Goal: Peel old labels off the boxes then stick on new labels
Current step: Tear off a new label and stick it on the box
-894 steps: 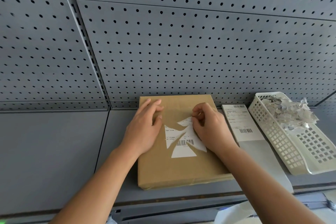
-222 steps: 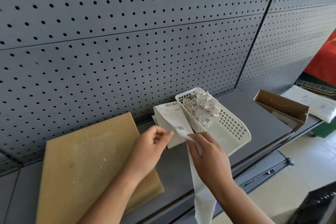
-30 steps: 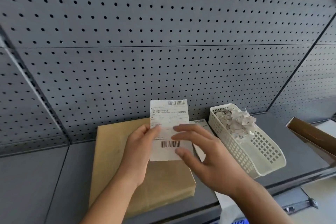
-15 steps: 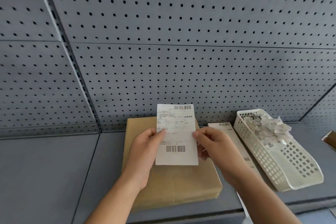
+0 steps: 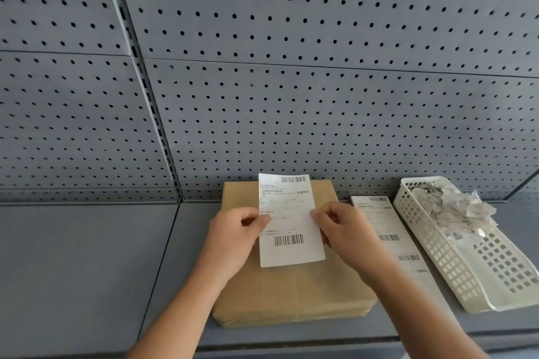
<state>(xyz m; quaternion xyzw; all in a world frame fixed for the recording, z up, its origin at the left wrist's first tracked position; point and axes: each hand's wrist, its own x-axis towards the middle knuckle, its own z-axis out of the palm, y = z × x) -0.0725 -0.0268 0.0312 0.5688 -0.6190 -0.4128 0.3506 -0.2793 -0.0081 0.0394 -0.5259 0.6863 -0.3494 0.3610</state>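
head view, down over shelf (image 5: 87, 256)

Left hand (image 5: 236, 237) and right hand (image 5: 347, 234) bare; forearms (image 5: 180, 300) likewise bare.

grey metal shelf (image 5: 87, 271) with a flat brown box (image 5: 291, 294), a label strip (image 5: 376, 214) and a white basket (image 5: 437, 256)

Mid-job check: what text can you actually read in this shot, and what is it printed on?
Nothing is sharp enough to quote.
new label, pinched by left hand and right hand: two barcodes and fine print, blurred.
label strip beside the box: barcodes, print too small to read.
scraps in basket: unreadable.
Box: no text visible.
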